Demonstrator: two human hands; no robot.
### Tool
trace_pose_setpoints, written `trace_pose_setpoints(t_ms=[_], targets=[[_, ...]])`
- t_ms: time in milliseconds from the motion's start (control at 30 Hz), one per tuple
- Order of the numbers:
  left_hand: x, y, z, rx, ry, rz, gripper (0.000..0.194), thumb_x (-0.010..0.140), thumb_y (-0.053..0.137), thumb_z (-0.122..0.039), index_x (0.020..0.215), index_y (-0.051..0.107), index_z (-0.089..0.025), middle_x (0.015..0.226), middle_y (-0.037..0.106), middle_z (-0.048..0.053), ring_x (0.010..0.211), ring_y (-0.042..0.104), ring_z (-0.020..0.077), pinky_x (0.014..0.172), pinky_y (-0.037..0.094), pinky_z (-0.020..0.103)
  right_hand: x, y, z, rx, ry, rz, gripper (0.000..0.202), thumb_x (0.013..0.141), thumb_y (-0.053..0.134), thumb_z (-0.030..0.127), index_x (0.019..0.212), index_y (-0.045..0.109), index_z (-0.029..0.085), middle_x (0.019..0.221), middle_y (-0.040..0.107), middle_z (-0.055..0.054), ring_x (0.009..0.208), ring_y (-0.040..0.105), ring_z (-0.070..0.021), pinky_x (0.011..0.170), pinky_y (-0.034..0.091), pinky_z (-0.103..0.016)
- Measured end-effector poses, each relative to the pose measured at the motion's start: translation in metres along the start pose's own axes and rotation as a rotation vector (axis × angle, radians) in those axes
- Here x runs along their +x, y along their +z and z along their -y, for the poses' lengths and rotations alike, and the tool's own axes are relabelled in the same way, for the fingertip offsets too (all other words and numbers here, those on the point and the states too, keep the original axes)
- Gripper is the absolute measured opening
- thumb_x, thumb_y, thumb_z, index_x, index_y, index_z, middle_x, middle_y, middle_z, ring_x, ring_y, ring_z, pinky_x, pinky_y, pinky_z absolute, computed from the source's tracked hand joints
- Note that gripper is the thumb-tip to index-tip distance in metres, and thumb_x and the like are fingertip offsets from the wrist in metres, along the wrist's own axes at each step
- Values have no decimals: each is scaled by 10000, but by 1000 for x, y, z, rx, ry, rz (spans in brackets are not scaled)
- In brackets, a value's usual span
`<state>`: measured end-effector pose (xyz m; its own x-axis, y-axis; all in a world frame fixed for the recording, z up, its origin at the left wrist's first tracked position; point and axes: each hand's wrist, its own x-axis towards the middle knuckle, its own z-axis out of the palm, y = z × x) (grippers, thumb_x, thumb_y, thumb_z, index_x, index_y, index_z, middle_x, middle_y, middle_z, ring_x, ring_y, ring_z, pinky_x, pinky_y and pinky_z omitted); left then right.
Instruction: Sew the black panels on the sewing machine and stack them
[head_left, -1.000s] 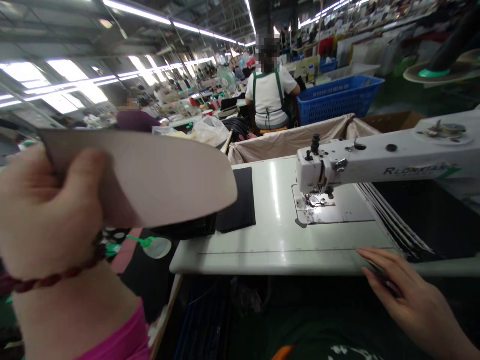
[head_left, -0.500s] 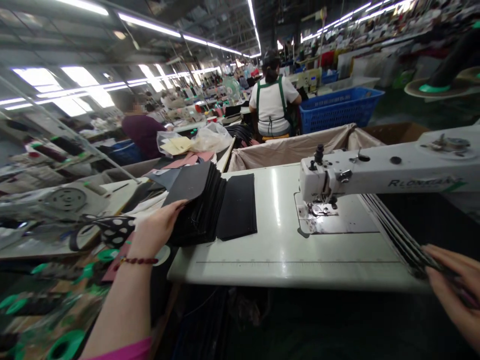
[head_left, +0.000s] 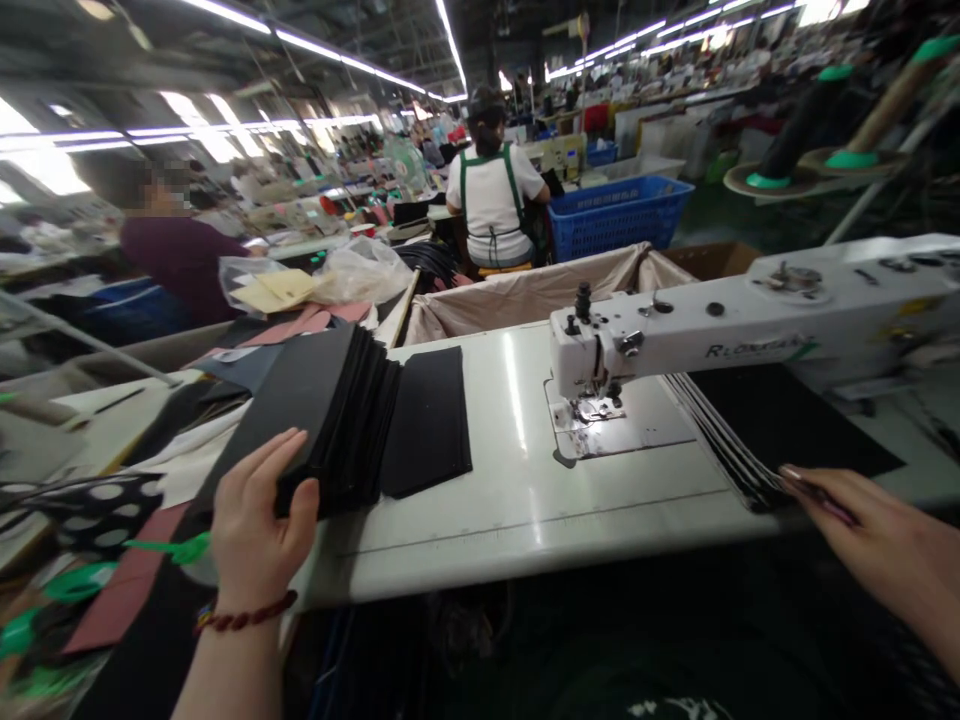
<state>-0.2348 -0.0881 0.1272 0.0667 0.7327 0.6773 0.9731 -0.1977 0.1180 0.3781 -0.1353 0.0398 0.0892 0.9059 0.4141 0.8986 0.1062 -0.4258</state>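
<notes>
My left hand lies with its fingers stretched over the near side of a thick stack of black flat panels, thumb apart. A lower pile of black panels lies close beside that stack on the sewing table. My right hand is closed at the near corner of another stack of black panels with pale edges, right of the needle area. A slim dark object with a pinkish tint shows in its fingers; its kind is unclear. The sewing machine stands between both hands.
Behind the table is a cloth-lined bin and a blue plastic basket. A person in a white shirt sits beyond. Plastic bags and fabric scraps lie at the left. Thread cones stand at right.
My left hand has let go of the top panel's edge, and its fingers now spread on the stack. My right hand stays by the right stack's corner. The view has swung right.
</notes>
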Motion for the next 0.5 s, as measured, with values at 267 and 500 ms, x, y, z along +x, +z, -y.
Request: trace_pose_setpoints(t_ms=[267, 500], targets=[[-19, 89, -119, -497, 312, 146, 490, 842, 586, -113, 1305, 541, -270, 1264, 590, 88, 1164, 563, 278, 1007, 460, 472, 30, -17, 26, -10, 313, 71, 311, 877, 548, 505, 884, 676, 221, 838, 685, -21, 770, 639, -196, 685, 455, -303], [-5, 129, -230, -827, 357, 409, 424, 934, 481, -175, 1347, 484, -270, 1366, 532, 82, 1277, 495, 242, 1062, 446, 441, -1, -7, 125, 180, -166, 513, 125, 878, 517, 202, 906, 635, 231, 851, 651, -8, 715, 590, -139, 647, 396, -257]])
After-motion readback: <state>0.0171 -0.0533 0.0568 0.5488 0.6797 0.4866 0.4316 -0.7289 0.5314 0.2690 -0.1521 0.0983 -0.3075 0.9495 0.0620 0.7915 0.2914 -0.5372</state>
